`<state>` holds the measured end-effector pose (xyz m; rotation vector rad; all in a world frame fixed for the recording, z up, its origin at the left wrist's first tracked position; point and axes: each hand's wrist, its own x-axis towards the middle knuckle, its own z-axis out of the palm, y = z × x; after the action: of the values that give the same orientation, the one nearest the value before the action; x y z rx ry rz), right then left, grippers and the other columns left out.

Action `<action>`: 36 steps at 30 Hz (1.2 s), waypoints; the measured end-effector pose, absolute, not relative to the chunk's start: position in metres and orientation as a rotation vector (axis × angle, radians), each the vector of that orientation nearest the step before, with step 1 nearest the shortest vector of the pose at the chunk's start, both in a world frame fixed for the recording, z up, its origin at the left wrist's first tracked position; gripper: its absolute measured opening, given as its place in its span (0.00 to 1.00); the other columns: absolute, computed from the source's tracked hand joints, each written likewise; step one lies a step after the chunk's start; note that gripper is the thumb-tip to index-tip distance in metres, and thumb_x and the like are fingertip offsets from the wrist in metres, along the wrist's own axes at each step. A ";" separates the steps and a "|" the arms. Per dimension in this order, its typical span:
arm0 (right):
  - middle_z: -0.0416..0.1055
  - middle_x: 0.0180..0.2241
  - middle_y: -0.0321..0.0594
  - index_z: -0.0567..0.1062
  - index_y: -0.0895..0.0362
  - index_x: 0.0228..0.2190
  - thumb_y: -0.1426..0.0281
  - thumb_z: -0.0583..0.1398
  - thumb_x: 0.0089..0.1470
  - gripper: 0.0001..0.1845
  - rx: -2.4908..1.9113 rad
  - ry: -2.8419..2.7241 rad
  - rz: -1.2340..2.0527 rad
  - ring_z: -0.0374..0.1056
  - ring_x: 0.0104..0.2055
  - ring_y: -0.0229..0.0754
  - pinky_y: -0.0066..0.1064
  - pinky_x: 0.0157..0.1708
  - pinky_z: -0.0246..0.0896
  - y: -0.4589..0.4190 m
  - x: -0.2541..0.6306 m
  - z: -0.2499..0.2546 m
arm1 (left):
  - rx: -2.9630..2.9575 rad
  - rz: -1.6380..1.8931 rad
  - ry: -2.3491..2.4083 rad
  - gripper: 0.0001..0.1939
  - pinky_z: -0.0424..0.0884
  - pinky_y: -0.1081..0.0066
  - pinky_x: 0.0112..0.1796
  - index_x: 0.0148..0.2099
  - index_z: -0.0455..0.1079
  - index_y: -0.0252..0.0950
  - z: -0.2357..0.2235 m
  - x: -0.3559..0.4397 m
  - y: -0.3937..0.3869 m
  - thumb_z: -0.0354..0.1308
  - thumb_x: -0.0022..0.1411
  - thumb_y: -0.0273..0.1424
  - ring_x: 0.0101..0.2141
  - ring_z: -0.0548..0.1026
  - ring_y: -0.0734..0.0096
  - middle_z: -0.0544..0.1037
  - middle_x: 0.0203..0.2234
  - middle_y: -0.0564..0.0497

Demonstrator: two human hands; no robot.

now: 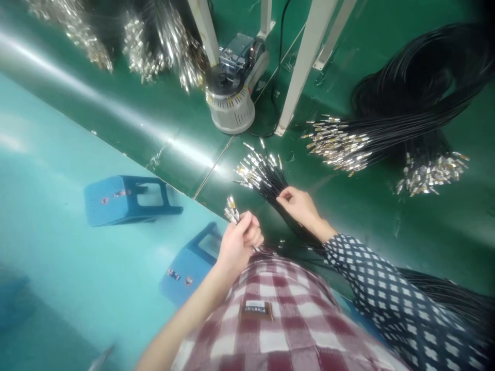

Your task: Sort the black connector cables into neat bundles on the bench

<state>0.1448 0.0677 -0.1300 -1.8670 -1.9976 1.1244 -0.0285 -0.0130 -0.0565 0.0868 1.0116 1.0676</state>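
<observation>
My left hand (243, 238) is closed round a small bunch of black cables, whose silvery metal terminals (232, 210) stick out above the thumb. To its right, my right hand (299, 205) pinches at the edge of a cable bundle (276, 186) lying on the green table. Which cable is between those fingertips is partly hidden. The bundle's terminals (253, 170) fan out toward the upper left, and its black lengths run down behind my right wrist.
Large coiled cable bundles (410, 118) lie at the right; more terminal bundles (154, 46) are at the upper left. A grey round tape dispenser (232, 103) stands by white metal legs (305, 67). Blue stools (112, 201) stand below the edge of the green table (178, 175).
</observation>
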 end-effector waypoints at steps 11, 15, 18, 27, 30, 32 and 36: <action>0.72 0.28 0.39 0.77 0.57 0.36 0.72 0.60 0.58 0.05 -1.335 -1.918 1.134 0.63 0.24 0.34 0.27 0.22 0.60 -0.012 0.180 -0.066 | 0.113 1.180 1.118 0.15 0.48 0.75 0.21 0.41 0.70 0.34 -0.042 -0.010 -0.004 0.67 0.53 0.30 0.15 0.49 0.84 0.50 0.13 0.65; 0.72 0.29 0.40 0.76 0.58 0.38 0.74 0.60 0.59 0.06 -1.281 -1.988 1.083 0.64 0.25 0.34 0.28 0.25 0.62 -0.020 0.187 -0.064 | 0.113 1.195 1.190 0.09 0.48 0.75 0.21 0.36 0.73 0.31 -0.042 -0.007 -0.008 0.67 0.53 0.29 0.15 0.50 0.85 0.52 0.12 0.64; 0.73 0.32 0.40 0.76 0.57 0.38 0.70 0.61 0.58 0.06 -1.291 -2.056 1.083 0.65 0.27 0.35 0.29 0.27 0.63 -0.015 0.185 -0.056 | 0.126 1.185 1.216 0.08 0.48 0.75 0.21 0.35 0.75 0.29 -0.042 -0.007 -0.011 0.67 0.54 0.29 0.15 0.49 0.85 0.51 0.12 0.64; 0.73 0.33 0.40 0.74 0.56 0.32 0.69 0.58 0.61 0.07 -1.296 -2.017 1.020 0.68 0.35 0.38 0.30 0.35 0.64 0.007 0.138 -0.045 | 0.139 1.194 1.276 0.08 0.48 0.75 0.20 0.31 0.75 0.30 -0.039 -0.005 -0.009 0.68 0.50 0.29 0.15 0.50 0.85 0.52 0.11 0.63; 0.73 0.34 0.40 0.75 0.56 0.32 0.69 0.59 0.60 0.06 -1.278 -2.149 0.998 0.69 0.37 0.40 0.32 0.38 0.65 -0.010 0.170 -0.069 | 0.090 1.200 1.292 0.08 0.47 0.75 0.20 0.30 0.73 0.30 -0.042 -0.005 -0.008 0.68 0.50 0.28 0.15 0.47 0.85 0.50 0.10 0.64; 0.73 0.34 0.40 0.75 0.55 0.32 0.69 0.59 0.60 0.06 -1.304 -2.196 1.023 0.70 0.37 0.40 0.33 0.39 0.66 -0.021 0.192 -0.083 | 0.075 1.187 1.297 0.08 0.46 0.75 0.19 0.29 0.72 0.31 -0.045 -0.007 -0.008 0.68 0.50 0.28 0.14 0.47 0.85 0.50 0.11 0.64; 0.72 0.41 0.44 0.75 0.56 0.39 0.66 0.61 0.58 0.08 -1.321 -2.119 1.087 0.69 0.44 0.43 0.35 0.44 0.65 -0.022 0.189 -0.087 | 0.069 1.152 1.272 0.09 0.46 0.75 0.19 0.30 0.72 0.30 -0.046 -0.010 -0.009 0.67 0.52 0.29 0.15 0.47 0.85 0.49 0.11 0.65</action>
<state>0.1893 -0.0222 -0.0873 -1.3207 -2.1190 1.0870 -0.0097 -0.0088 -0.0462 0.0690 1.2717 1.1525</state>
